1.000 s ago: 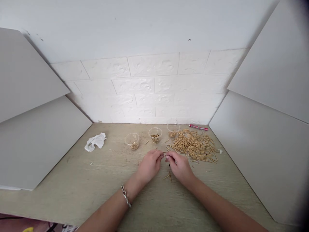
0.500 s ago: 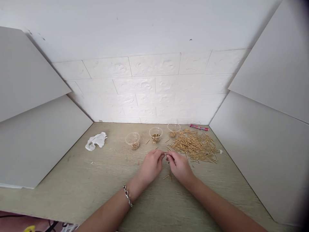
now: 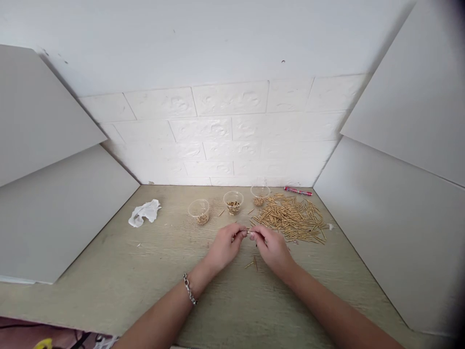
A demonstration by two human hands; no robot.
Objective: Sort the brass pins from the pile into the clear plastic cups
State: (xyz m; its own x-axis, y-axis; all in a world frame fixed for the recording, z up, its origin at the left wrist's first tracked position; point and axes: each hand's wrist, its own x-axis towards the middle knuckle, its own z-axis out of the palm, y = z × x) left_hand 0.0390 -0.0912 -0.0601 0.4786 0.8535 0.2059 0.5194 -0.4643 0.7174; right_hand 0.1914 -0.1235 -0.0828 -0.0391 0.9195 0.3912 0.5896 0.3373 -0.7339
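Note:
My left hand point(image 3: 225, 246) and my right hand point(image 3: 271, 247) meet fingertip to fingertip above the table. Pinched between them is a thin gold-coloured metal rod point(image 3: 248, 232), mostly hidden by the fingers. Both hands are closed on it, one at each end. A few similar short gold rods point(image 3: 255, 263) lie on the table just below the hands. Beyond my right hand spreads a large pile of gold rods point(image 3: 290, 217). Behind the hands stand three clear plastic cups point(image 3: 198, 207) holding small gold-coloured pieces.
A crumpled white tissue point(image 3: 144, 212) lies at the left. The red pen-like tube point(image 3: 298, 191) rests by the back wall. Grey boards point(image 3: 392, 223) enclose the table on both sides, and a white brick-pattern wall point(image 3: 214, 131) closes the back.
Both hands stay together on the rod. The left wrist has shifted slightly left, and the fingers have changed their grip a little. The whole view has shifted slightly.

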